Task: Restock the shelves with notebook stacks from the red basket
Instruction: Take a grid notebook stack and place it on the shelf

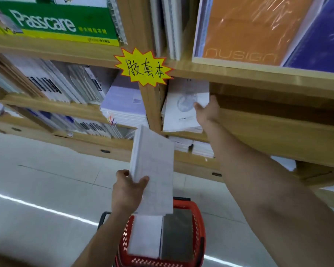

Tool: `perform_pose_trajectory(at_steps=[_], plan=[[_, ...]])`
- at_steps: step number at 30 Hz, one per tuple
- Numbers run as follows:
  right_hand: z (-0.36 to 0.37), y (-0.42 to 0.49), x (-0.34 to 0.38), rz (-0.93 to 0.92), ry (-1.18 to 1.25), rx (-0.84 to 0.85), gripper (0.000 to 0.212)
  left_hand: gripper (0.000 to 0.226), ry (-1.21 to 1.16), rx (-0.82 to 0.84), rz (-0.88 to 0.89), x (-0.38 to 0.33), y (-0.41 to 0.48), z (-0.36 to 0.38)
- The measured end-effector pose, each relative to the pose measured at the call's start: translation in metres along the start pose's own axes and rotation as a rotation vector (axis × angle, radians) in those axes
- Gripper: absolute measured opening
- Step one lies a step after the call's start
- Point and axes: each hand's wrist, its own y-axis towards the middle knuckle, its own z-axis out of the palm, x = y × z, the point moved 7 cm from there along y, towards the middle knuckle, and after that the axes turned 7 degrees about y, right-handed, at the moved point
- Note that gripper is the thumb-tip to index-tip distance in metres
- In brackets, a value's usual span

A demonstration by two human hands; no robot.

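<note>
My left hand (128,189) grips a white notebook stack (154,170) by its lower left edge, holding it upright above the red basket (200,224). The basket sits on the floor below and holds a white stack (146,236) beside a dark grey one (178,236). My right hand (207,110) reaches into the wooden shelf and rests on the right side of a white notebook pile (178,114) with a globe print; its fingers are partly hidden under the shelf board (258,78).
A yellow starburst label (144,67) hangs on the shelf post. A pale purple stack (123,106) lies in the bay to the left, more white stacks (193,147) on the shelf below. Orange and green notebooks fill the top shelf. Pale tiled floor (46,180) spreads left.
</note>
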Motion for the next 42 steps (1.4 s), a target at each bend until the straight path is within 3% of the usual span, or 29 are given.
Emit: perform_pose_trajectory(at_steps=[4, 6, 9, 13, 23, 29, 30, 32, 34, 35, 38, 42], plan=[[0.005, 0.031, -0.022, 0.078, -0.013, -0.02, 0.059, 0.056, 0.001, -0.016, -0.024, 0.004, 0.012, 0.006], [0.003, 0.024, -0.036, 0.059, -0.095, -0.024, 0.07, 0.054, -0.004, -0.011, -0.017, 0.003, 0.013, 0.008], [0.007, -0.007, -0.048, -0.142, -0.451, 0.024, 0.096, 0.055, -0.018, 0.008, -0.014, 0.002, 0.015, 0.009], [0.02, -0.025, -0.06, -0.287, -0.727, 0.129, 0.09, 0.056, -0.021, 0.011, 0.015, -0.005, 0.018, 0.008], [0.046, 0.02, -0.037, -0.286, -0.888, 0.163, 0.079, 0.054, -0.043, -0.006, 0.035, -0.017, 0.021, 0.003], [0.034, -0.054, -0.051, -0.406, -0.761, -0.028, 0.07, 0.061, -0.037, -0.034, 0.046, -0.022, 0.007, -0.007], [0.038, -0.08, -0.067, -0.408, -0.722, 0.021, 0.072, 0.062, -0.034, -0.036, 0.05, -0.024, 0.006, -0.009], [0.06, -0.13, -0.102, -0.327, -0.558, 0.287, 0.076, 0.062, -0.03, -0.046, 0.054, -0.024, 0.005, -0.013], [0.085, -0.171, -0.126, -0.096, -0.243, 0.598, 0.07, 0.061, -0.011, -0.05, 0.065, -0.022, 0.005, -0.016], [0.093, -0.185, -0.128, -0.003, -0.097, 0.674, 0.066, 0.061, -0.002, -0.052, 0.071, -0.021, 0.005, -0.016], [0.105, -0.207, -0.122, 0.081, 0.116, 0.665, 0.055, 0.056, -0.019, -0.056, 0.095, -0.019, 0.002, -0.018], [0.117, -0.22, -0.125, 0.178, 0.336, 0.629, 0.066, 0.053, -0.07, -0.06, 0.101, -0.016, 0.001, -0.02]])
